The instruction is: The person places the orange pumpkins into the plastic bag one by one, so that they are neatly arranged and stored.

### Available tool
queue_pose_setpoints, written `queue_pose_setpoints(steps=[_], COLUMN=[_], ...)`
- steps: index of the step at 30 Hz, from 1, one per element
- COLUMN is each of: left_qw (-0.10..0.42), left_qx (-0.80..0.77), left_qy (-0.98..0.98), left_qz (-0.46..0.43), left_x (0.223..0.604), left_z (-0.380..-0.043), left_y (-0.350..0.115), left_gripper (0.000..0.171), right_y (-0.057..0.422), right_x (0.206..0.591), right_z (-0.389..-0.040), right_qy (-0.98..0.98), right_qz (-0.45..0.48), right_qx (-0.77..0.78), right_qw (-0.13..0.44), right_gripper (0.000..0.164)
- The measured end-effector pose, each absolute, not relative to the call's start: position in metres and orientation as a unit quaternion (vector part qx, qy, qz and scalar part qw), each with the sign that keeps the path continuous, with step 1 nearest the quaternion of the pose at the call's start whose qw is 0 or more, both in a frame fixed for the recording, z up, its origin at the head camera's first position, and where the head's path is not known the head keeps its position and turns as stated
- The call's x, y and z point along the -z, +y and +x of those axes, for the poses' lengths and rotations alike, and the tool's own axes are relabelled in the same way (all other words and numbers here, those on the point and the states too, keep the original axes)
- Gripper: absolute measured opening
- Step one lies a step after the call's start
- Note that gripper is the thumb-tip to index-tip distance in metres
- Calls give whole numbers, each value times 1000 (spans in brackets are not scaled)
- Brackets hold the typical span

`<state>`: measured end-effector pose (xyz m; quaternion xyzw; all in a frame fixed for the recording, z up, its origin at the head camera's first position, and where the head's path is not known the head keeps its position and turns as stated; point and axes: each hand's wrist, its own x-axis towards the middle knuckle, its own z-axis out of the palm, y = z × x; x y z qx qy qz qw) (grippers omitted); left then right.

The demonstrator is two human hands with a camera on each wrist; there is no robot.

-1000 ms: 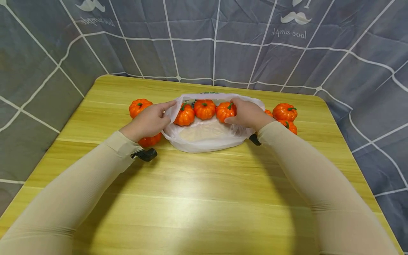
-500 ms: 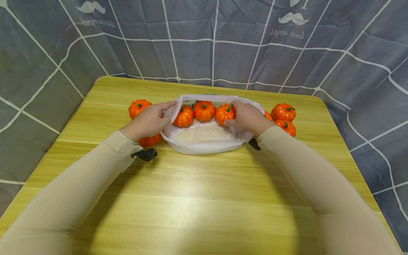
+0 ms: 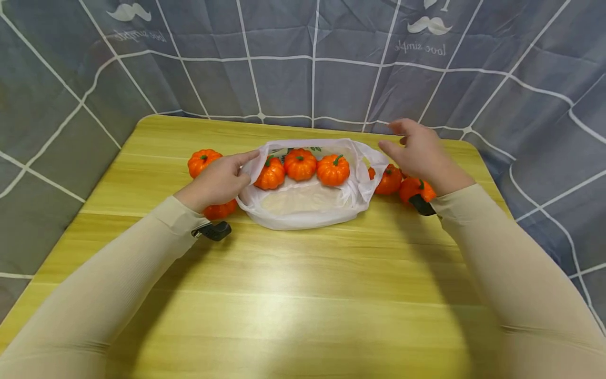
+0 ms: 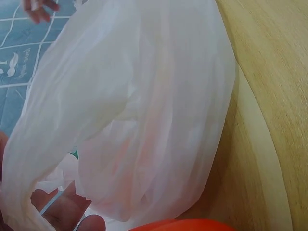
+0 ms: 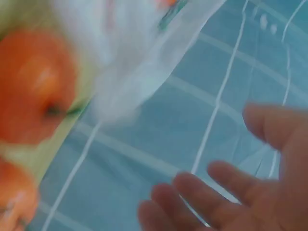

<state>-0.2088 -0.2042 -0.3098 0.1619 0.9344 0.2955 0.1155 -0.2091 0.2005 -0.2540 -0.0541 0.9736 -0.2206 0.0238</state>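
Observation:
A white plastic bag [image 3: 303,220] lies with its mouth spread wide, and three small orange pumpkins [image 3: 300,164] with green stems sit in a row inside. My left hand [image 3: 213,181] pinches the bag's left rim between thumb and fingers; in the left wrist view some fingers [image 4: 65,211] show through the handle opening. On the right, my right hand [image 3: 420,152] is raised with spread fingers and holds nothing. It hovers beside the bag, over the right-hand pumpkins [image 3: 389,180], which it partly hides. The right wrist view shows its fingers apart from a blurred pumpkin [image 5: 36,86].
To the left of the bag are two more pumpkins, one behind [image 3: 202,160] and one in front [image 3: 220,210], partly covered by my left hand. The wooden table [image 3: 284,295] ends at a grey curtain [image 3: 279,87] with white lines.
My right hand has let go of the pumpkin at the right inside the bag and moved out to the right, up over the outside pumpkins. My left hand stays on the rim.

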Motion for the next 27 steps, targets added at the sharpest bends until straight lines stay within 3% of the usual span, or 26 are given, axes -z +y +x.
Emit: queue_pose_setpoints(steps=[6, 11, 18, 27], left_qw=[123, 121, 122, 120], left_qx=[-301, -301, -306, -306], left_qy=[932, 932, 931, 931], left_qz=[161, 160, 158, 158], left_x=[311, 312, 312, 312], left_z=[-209, -210, -210, -209], left_y=[-204, -205, -205, -205], left_gripper=[69, 69, 68, 68], right_y=[246, 268, 284, 287], right_x=[271, 291, 312, 331], right_z=[-201, -190, -184, -181], right_qy=[980, 981, 973, 964], right_qz=[-45, 1, 15, 0], right_qx=[150, 154, 186, 196], right_qw=[125, 120, 137, 182], right_gripper=[76, 75, 97, 109])
